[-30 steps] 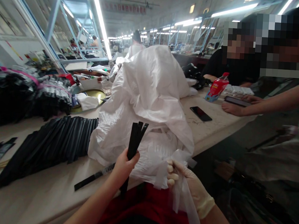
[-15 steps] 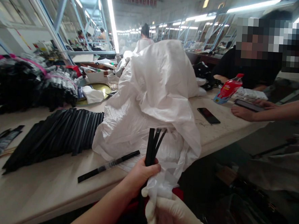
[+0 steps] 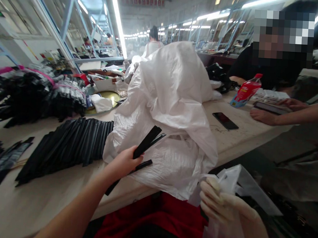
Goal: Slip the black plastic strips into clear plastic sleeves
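Observation:
My left hand (image 3: 125,162) is closed round a few black strips (image 3: 147,141), above the table edge. Beneath it lies another black strip (image 3: 144,164), partly hidden by my hand. My right hand (image 3: 224,200), in a pale glove, grips crumpled translucent plastic (image 3: 229,179) at the lower right, off the table's edge. A large white plastic sack (image 3: 174,87) fills the middle of the table. Left of the sack lies a row of black strips (image 3: 71,142).
Bundles of black strips tied with pink (image 3: 37,90) lie at the far left. A phone (image 3: 225,121) and a red pouch (image 3: 246,90) are on the right of the table (image 3: 214,136), near a person's hand (image 3: 264,116) by another device.
My left hand has moved left with its strips, which now tilt right. My right hand has drawn away to the right with the plastic. The view has shifted slightly.

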The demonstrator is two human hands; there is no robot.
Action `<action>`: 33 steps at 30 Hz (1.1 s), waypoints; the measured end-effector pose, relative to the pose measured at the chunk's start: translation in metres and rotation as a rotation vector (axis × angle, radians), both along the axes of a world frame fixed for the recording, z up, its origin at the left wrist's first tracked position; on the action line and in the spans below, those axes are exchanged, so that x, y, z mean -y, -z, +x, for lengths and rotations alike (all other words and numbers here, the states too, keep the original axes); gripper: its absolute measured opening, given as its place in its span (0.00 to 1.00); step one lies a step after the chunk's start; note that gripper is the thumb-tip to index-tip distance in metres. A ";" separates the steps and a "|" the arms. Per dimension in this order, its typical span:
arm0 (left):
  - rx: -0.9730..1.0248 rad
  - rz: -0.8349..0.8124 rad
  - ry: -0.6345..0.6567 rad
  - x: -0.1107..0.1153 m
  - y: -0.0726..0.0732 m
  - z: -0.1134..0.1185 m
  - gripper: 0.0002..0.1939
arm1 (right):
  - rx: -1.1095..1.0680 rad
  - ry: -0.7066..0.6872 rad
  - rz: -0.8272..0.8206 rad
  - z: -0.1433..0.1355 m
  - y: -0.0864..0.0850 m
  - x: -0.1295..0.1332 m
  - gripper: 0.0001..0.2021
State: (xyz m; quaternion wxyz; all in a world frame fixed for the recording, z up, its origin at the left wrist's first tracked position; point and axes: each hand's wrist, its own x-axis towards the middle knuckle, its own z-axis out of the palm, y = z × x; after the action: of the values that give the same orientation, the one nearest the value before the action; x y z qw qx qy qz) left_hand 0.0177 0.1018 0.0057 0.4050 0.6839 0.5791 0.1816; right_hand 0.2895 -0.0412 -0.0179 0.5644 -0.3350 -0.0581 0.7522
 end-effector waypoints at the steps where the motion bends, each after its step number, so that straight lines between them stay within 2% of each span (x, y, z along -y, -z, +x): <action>1: -0.074 0.031 0.009 -0.004 -0.001 -0.005 0.10 | -0.017 0.034 -0.036 -0.001 0.004 -0.004 0.13; 3: -0.147 0.040 0.018 -0.011 0.003 -0.010 0.07 | -0.095 0.061 -0.120 -0.008 0.010 -0.014 0.10; 5: -0.180 0.050 0.013 -0.016 0.012 -0.010 0.07 | -0.222 0.057 -0.155 -0.015 0.013 -0.025 0.12; 9: -0.234 0.146 -0.036 -0.031 0.030 0.000 0.15 | -0.390 0.027 -0.075 -0.022 0.010 -0.033 0.13; 12: -0.260 0.193 -0.064 -0.047 0.035 0.008 0.19 | -0.403 0.003 -0.021 -0.020 0.011 -0.030 0.10; 16: -0.294 0.188 -0.077 -0.061 0.041 0.017 0.18 | -0.410 -0.018 0.021 -0.023 0.022 -0.029 0.08; 22: -0.368 0.189 -0.062 -0.057 0.051 0.029 0.21 | -0.420 -0.019 0.045 -0.036 0.037 -0.039 0.06; 25: -0.385 0.193 -0.042 -0.050 0.053 0.033 0.23 | -0.398 0.067 0.005 -0.033 0.033 -0.042 0.07; 28: -0.391 0.212 -0.026 -0.045 0.053 0.036 0.22 | -0.260 0.299 0.019 -0.025 0.020 -0.044 0.06; 30: -0.387 0.232 -0.013 -0.042 0.052 0.039 0.21 | -0.148 0.443 0.077 -0.019 0.012 -0.043 0.11; 33: -0.374 0.252 0.014 -0.038 0.053 0.044 0.22 | -0.080 0.469 0.114 -0.019 0.010 -0.042 0.17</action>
State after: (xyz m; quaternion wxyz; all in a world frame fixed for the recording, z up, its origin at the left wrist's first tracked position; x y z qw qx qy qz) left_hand 0.0612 0.1401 -0.0470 0.2033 0.7549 0.6120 0.1196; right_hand 0.2706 0.0010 -0.0275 0.7434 -0.2769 0.0015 0.6089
